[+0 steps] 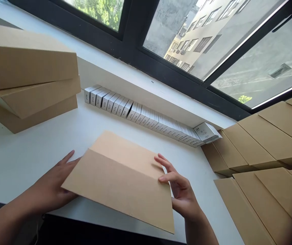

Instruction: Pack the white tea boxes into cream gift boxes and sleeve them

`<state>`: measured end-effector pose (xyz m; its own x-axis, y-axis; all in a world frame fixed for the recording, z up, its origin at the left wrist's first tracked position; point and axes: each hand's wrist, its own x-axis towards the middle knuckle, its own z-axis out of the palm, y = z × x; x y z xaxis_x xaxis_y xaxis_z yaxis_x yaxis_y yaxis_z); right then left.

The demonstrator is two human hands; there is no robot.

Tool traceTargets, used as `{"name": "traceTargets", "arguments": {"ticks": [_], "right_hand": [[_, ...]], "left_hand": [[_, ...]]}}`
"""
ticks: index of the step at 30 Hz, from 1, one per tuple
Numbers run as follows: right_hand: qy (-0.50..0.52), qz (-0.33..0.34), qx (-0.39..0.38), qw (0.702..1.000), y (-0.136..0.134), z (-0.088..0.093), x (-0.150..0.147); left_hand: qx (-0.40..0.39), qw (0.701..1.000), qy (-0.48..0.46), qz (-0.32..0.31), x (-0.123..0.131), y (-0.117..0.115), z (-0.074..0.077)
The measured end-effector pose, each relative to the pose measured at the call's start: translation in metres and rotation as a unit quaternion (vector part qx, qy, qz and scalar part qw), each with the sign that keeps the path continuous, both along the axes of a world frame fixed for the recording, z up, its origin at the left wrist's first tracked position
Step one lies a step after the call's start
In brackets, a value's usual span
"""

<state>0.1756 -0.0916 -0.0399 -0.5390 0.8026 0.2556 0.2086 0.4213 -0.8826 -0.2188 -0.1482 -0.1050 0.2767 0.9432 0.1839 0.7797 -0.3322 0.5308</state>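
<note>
A flat brown cardboard blank [120,177] with a fold line lies tilted over the near edge of the white table [28,149]. My left hand [52,185] holds its left edge, fingers partly under the board. My right hand [178,190] grips its right edge, thumb on top and fingers curled beside it. Both hands are closed on the cardboard.
A long row of several small white boxes [146,117] runs along the back ledge under the window [212,41]. Stacked brown cardboard boxes [28,78] stand at the left. More folded brown boxes [265,149] are piled at the right.
</note>
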Motion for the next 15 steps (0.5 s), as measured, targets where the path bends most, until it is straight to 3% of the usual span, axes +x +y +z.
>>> {"name": "traceTargets", "arguments": {"ticks": [3, 6, 9, 15], "right_hand": [[-0.058, -0.004, -0.055, 0.997, -0.003, -0.009, 0.022], [-0.118, 0.068, -0.084, 0.987, -0.004, -0.018, 0.037], [-0.125, 0.121, -0.11, 0.979, -0.001, -0.026, 0.039], [-0.136, 0.064, -0.189, 0.97, 0.011, -0.03, 0.01]], "left_hand": [[-0.04, 0.997, 0.051, -0.041, -0.003, 0.0, 0.006], [-0.078, 0.995, 0.047, -0.037, -0.01, -0.002, 0.005], [-0.095, 0.995, 0.015, -0.004, -0.015, -0.006, -0.004], [-0.082, 0.987, -0.07, 0.118, 0.0, -0.008, -0.014]]}}
